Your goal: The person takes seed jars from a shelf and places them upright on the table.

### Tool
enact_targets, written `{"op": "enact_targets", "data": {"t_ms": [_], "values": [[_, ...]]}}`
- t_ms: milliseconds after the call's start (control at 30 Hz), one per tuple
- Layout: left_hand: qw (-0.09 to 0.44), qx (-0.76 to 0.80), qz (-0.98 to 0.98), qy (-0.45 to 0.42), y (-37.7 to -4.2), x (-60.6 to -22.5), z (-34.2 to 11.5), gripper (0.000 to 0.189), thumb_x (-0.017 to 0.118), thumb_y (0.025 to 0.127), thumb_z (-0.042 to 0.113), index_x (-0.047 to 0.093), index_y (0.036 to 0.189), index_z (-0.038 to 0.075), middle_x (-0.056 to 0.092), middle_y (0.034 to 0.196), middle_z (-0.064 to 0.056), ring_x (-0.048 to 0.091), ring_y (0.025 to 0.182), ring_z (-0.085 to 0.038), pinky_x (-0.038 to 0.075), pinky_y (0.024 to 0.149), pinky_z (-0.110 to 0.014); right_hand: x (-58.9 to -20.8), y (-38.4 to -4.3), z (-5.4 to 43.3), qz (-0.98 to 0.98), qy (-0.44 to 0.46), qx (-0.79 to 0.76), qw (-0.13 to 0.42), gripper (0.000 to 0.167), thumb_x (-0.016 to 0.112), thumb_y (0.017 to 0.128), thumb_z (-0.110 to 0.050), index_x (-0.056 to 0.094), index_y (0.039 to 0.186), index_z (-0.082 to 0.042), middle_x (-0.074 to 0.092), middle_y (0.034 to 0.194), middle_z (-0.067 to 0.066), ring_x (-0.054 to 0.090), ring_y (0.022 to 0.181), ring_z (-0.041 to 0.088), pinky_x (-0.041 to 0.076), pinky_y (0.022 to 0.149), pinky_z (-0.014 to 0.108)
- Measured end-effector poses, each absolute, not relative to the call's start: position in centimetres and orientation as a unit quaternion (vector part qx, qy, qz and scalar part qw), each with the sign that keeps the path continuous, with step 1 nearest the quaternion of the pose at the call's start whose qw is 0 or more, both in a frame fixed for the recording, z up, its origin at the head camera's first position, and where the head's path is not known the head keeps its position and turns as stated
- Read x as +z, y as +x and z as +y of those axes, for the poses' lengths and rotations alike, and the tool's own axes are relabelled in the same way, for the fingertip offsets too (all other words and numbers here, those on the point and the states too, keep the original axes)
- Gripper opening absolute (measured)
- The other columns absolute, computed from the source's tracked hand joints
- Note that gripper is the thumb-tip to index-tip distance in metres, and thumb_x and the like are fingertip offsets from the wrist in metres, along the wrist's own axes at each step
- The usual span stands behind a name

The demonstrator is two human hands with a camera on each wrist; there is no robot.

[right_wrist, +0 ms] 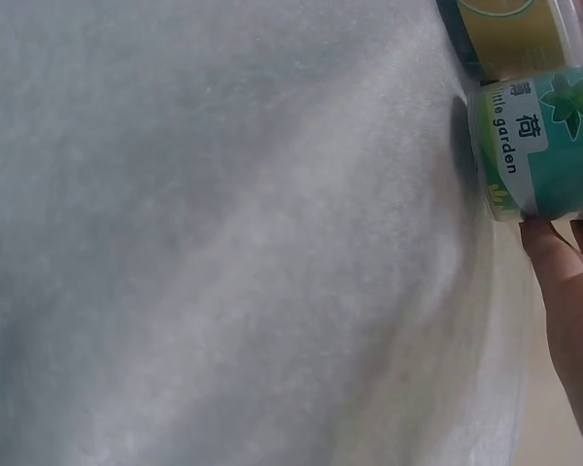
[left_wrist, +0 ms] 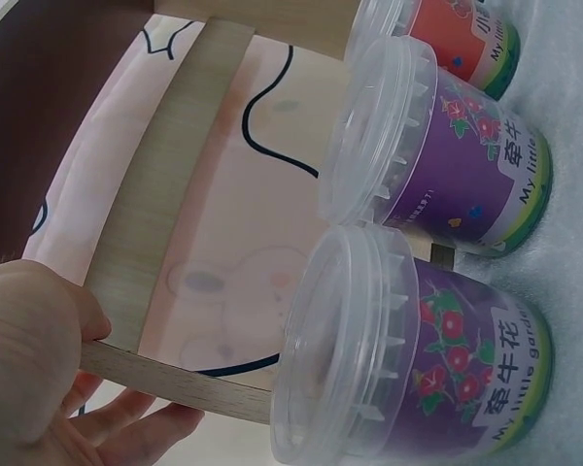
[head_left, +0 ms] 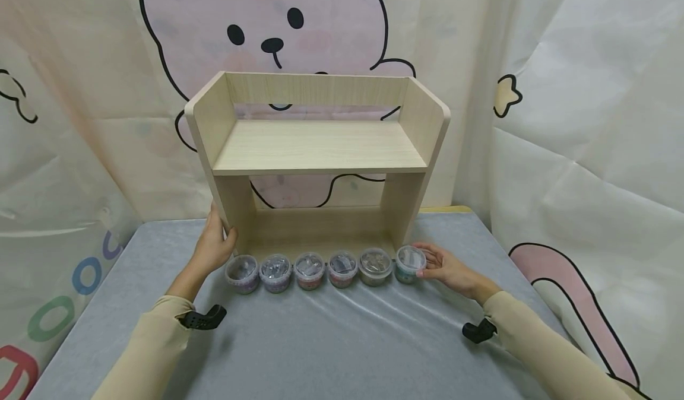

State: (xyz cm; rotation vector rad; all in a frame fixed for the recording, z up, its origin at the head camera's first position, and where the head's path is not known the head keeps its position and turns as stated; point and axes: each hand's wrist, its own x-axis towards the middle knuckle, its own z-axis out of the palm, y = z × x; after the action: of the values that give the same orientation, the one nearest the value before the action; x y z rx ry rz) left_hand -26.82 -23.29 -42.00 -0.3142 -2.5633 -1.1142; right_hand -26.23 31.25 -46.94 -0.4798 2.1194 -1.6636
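My left hand [head_left: 212,247] grips the lower left side panel of a pale wooden shelf [head_left: 320,145], thumb on one face and fingers behind the panel's edge, as the left wrist view shows. Before the shelf's base stands a row of several lidded plastic cups. Nearest the left hand is a purple cup [left_wrist: 471,364] with printed flowers, and a second purple cup [left_wrist: 476,160] is beside it. At the right end, my right hand [head_left: 449,269] holds a teal cup [head_left: 410,263] by its right side, thumb in front and fingertips toward the back. Its label [right_wrist: 513,136] reads "little garden".
Between the end cups stand red-labelled cups [head_left: 310,270] and a yellowish cup [head_left: 375,266]. A grey-blue cloth [head_left: 342,340] covers the table, wrinkled in front of the cups. Printed curtains [head_left: 561,151] hang behind and at both sides. Each wrist wears a black band.
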Motion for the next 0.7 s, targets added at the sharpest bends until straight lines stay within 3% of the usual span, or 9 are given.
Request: {"op": "enact_targets", "data": {"t_ms": [700], "values": [[0.177,-0.417,-0.882,-0.129,-26.78,-42.05,-23.23,0.084,0.05,0.095,-0.005,0.001,0.162,0.007,0.029,0.153,-0.035,0.031,0.143,-0.054,0.031,0.111,-0.072,-47.43,-26.22,31.45,0.775,-0.17,-0.571,0.21,0.074,0.065,0.096,-0.009,0.024,0.158,-0.003,0.038,0.155,0.029,0.052,0.123,-0.005,0.049,0.098,0.016]]}}
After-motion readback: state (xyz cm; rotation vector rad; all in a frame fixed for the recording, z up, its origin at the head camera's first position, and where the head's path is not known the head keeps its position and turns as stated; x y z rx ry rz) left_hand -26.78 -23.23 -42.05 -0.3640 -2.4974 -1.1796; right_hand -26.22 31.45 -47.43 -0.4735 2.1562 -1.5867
